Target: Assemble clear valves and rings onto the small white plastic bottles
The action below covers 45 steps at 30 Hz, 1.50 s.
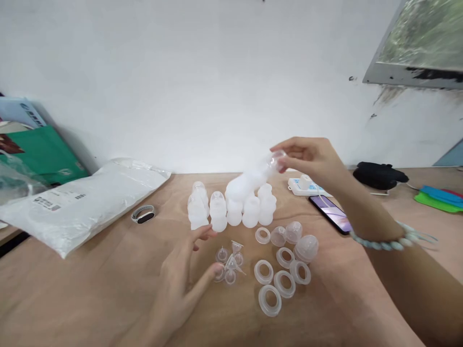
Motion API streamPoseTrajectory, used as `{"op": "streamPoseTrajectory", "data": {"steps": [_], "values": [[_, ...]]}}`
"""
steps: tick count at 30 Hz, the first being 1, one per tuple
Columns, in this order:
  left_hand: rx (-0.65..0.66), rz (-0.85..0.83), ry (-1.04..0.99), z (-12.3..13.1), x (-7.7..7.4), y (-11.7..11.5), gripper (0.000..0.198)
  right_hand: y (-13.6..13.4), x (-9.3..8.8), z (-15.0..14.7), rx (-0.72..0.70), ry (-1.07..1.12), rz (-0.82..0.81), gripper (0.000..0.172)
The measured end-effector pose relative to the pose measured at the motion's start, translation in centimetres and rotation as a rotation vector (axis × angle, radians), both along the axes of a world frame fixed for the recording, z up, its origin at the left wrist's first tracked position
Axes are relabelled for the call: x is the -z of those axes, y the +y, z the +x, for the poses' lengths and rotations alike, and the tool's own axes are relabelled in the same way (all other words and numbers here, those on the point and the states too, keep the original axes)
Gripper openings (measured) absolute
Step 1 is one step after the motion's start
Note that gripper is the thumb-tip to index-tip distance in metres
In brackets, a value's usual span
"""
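My right hand (311, 159) pinches the top end of a translucent white plastic bottle (249, 182) above the standing bottles (231, 209). It seems light and squashy. My left hand (181, 284) hovers before them, fingers spread, empty.

Six clear rings (269, 310), three domed caps (306, 247), roughly seven white bottles (218, 215), one phone (331, 212), one wristband (144, 217).

Bright even daylight, soft shadows, motion-blurred bottle (253, 179), wide-angle warping at edges

Bottles (231, 209) stand behind the rings (278, 279) and funnels (229, 262), with a phone (331, 212) to their right.
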<state>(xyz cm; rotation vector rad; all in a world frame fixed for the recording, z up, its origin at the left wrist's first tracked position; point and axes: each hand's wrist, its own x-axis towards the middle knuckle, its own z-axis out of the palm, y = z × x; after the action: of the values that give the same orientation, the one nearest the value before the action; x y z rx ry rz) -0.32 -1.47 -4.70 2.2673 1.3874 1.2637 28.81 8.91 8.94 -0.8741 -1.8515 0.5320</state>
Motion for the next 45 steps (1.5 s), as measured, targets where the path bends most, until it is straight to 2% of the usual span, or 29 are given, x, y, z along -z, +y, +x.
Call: {"op": "streamPoseTrajectory", "data": {"steps": [3,5,7,12,17,21,26,30,33,37,41,45], "values": [[-0.020,-0.015,-0.017,-0.3,0.7,0.0,0.027,3.7,1.2,-2.4,0.097,0.044,0.085,0.023],[-0.011,-0.027,-0.010,-0.3,1.0,0.1,0.022,5.6,2.3,-4.4,0.153,-0.085,0.125,0.027],[0.006,-0.022,0.009,-0.4,1.4,0.2,0.021,6.6,3.3,-6.6,0.127,-0.169,0.126,0.030],[0.025,-0.029,0.042,-0.4,2.3,0.7,0.018,7.1,5.2,-10.3,0.012,-0.393,0.099,0.035],[0.028,-0.126,0.016,0.0,2.7,1.4,0.019,6.9,6.6,-11.3,-0.078,-0.550,0.049,0.033],[0.067,-0.225,-0.017,0.2,3.1,1.9,0.022,6.9,6.9,-11.1,-0.112,-0.580,0.024,0.037],[0.129,-0.345,-0.069,0.5,3.7,2.5,0.027,5.8,5.9,-9.6,-0.096,-0.552,0.037,0.041],[0.129,-0.327,-0.044,0.6,3.6,3.0,0.024,3.4,5.0,-7.1,-0.020,-0.506,0.072,0.036],[0.149,-0.331,-0.027,0.6,3.4,3.3,0.023,0.9,5.4,-4.9,0.028,-0.521,0.140,0.027],[0.206,-0.346,-0.007,0.7,3.2,3.7,0.024,-2.3,7.3,-2.9,0.131,-0.755,0.234,0.018],[0.225,-0.384,0.001,0.9,3.1,3.9,0.023,-4.2,10.6,-2.1,0.161,-1.121,0.312,0.016],[0.207,-0.384,-0.022,0.9,3.2,4.0,0.020,-4.9,13.9,-2.1,0.195,-1.195,0.333,0.021]]}}
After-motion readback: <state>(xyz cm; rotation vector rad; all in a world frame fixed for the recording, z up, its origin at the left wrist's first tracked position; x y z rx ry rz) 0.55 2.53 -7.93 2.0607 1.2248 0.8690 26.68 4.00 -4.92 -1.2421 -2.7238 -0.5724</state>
